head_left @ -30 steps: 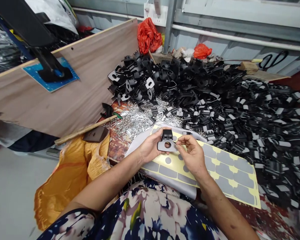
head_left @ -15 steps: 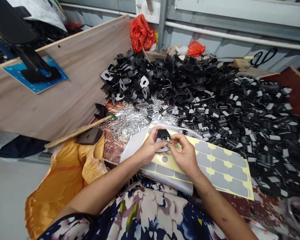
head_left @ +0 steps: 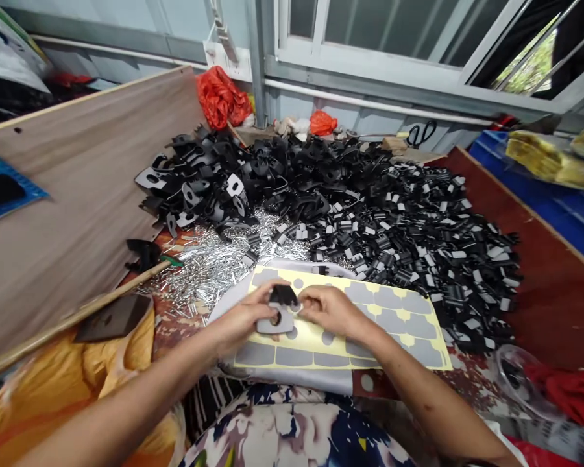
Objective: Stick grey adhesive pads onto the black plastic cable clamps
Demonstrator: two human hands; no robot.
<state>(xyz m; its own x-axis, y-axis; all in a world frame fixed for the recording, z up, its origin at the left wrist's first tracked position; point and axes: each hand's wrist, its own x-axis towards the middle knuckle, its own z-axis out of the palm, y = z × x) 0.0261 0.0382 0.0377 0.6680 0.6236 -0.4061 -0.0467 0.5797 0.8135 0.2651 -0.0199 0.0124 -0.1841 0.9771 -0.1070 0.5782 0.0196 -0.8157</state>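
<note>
My left hand (head_left: 246, 319) grips a small black plastic clip (head_left: 280, 310) with a grey pad and a round hole on its flat face. My right hand (head_left: 328, 310) pinches the clip's right edge with its fingertips pressed together. Both hands hover just above a yellow sheet of grey adhesive pads (head_left: 399, 318) that lies over a grey sheet on my lap and the table edge. Some pads have been peeled off the sheet, leaving yellow gaps.
A big heap of black clips (head_left: 370, 207) fills the table, with shiny metal pins (head_left: 214, 263) at its near left. A wooden-handled hammer (head_left: 102, 311), a leaning wooden board (head_left: 78, 194), orange cloth (head_left: 53, 389), red bags (head_left: 221, 97) and scissors (head_left: 421, 134) surround it.
The view has swung right and up, so a window and blue crate appear. My hands have sunk lower toward the pad sheet, still together on the clip.
</note>
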